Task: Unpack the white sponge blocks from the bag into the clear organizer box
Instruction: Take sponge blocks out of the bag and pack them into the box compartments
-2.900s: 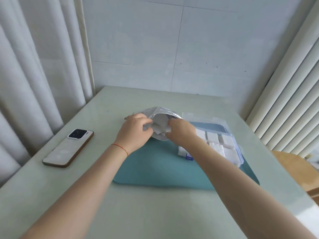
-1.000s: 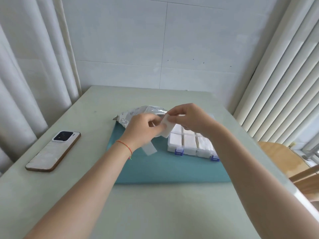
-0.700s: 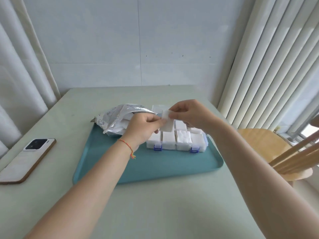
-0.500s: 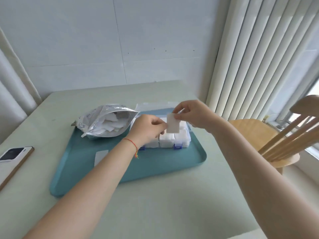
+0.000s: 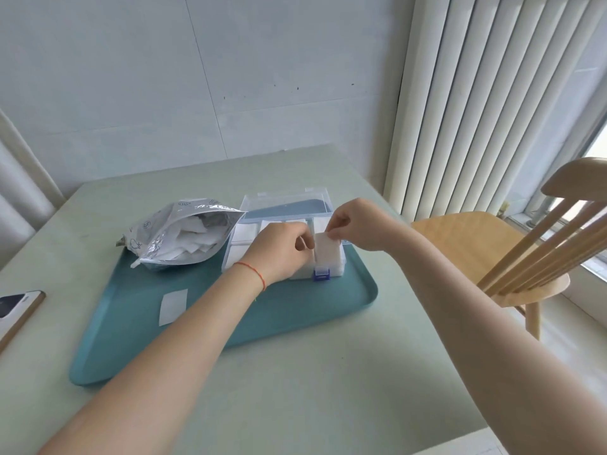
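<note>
Your right hand (image 5: 353, 224) and left hand (image 5: 285, 247) pinch a sponge block (image 5: 326, 249) above the organizer box (image 5: 282, 238); its compartments look full, so forcing it could tip the box.

Right hand (image 5: 356, 224): fingertips pinch the top edge of a white sponge block (image 5: 326, 249), holding it upright over the front right corner of the organizer box (image 5: 335, 269).
Left hand (image 5: 282, 251): curled in beside the block's left edge, red string on the wrist; its grip on the block can't be made out.
Organizer box: clear, lid open and laid back, white blocks in its compartments, blue latch (image 5: 321, 274) at the front.
Bag (image 5: 179, 234): silvery, lying open just left of the box, white pieces showing inside.
Tray (image 5: 328, 307): teal, carrying bag and box, plus a flat white piece (image 5: 173, 306) lying loose.
Bench (image 5: 295, 389): pale green, a phone (image 5: 14, 311) at the left edge.
Chair (image 5: 492, 254): light wood, off to the right.
</note>
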{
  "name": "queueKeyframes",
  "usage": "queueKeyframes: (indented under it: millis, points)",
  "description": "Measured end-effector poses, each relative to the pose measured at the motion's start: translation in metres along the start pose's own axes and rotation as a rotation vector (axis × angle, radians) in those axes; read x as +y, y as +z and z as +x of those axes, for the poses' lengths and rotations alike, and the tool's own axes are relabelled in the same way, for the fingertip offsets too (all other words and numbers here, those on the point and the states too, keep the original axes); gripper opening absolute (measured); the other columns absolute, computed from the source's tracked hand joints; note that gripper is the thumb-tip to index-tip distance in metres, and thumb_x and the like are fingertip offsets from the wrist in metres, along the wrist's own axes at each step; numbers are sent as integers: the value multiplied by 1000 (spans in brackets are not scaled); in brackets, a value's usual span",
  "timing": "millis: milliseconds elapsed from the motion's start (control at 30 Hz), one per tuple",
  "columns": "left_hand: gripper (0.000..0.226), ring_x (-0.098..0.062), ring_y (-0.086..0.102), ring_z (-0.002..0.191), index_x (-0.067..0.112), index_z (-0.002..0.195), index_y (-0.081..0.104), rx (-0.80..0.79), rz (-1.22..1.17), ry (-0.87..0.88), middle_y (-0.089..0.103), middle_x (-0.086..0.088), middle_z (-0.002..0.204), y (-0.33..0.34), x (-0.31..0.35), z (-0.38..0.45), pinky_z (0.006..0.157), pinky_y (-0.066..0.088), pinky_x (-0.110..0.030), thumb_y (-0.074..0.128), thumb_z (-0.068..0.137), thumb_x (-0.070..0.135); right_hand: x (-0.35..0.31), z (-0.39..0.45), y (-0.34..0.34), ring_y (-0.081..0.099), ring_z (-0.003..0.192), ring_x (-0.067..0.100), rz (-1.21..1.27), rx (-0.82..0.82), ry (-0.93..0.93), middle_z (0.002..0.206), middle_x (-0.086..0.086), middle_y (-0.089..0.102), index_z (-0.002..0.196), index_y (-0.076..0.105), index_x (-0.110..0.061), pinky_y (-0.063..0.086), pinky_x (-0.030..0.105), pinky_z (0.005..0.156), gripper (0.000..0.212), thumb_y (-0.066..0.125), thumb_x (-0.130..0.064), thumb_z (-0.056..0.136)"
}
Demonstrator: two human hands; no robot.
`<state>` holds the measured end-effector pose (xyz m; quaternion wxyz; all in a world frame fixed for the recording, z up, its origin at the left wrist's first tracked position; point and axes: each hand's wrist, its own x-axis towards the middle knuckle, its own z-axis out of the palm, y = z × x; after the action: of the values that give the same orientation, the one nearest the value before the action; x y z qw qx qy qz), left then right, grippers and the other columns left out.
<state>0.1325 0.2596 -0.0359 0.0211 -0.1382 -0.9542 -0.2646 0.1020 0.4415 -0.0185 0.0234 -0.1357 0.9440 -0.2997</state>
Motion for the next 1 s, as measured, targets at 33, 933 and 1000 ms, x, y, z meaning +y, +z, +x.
queueKeyframes:
  millis: [33, 933, 1000]
  points:
    - [12, -17, 60, 80, 27, 87, 64, -21, 16, 12, 66, 3, 87, -1, 2, 0, 69, 46, -26, 60, 88, 16, -1, 0, 1, 60, 83, 13, -47, -5, -14, 87, -4, 66, 94, 74, -15, 46, 24, 72, 10, 66, -15, 90]
    - [25, -23, 62, 64, 24, 75, 73, 358, -201, -296, 66, 2, 65, -84, -118, -101, 66, 54, -37, 48, 79, 30, -173, 8, 117, 59, 90, 26, -287, -129, -363, 92, 6, 68, 94, 72, -10, 50, 35, 77, 23, 51, -18, 92]
    - [27, -24, 56, 59, 18, 70, 69, 274, -140, -372, 64, -3, 62, -88, -138, -116, 64, 52, -38, 50, 73, 37, -189, 12, 142, 58, 91, 28, -404, -267, -385, 96, 8, 66, 101, 70, -7, 49, 34, 78, 23, 58, -24, 92]
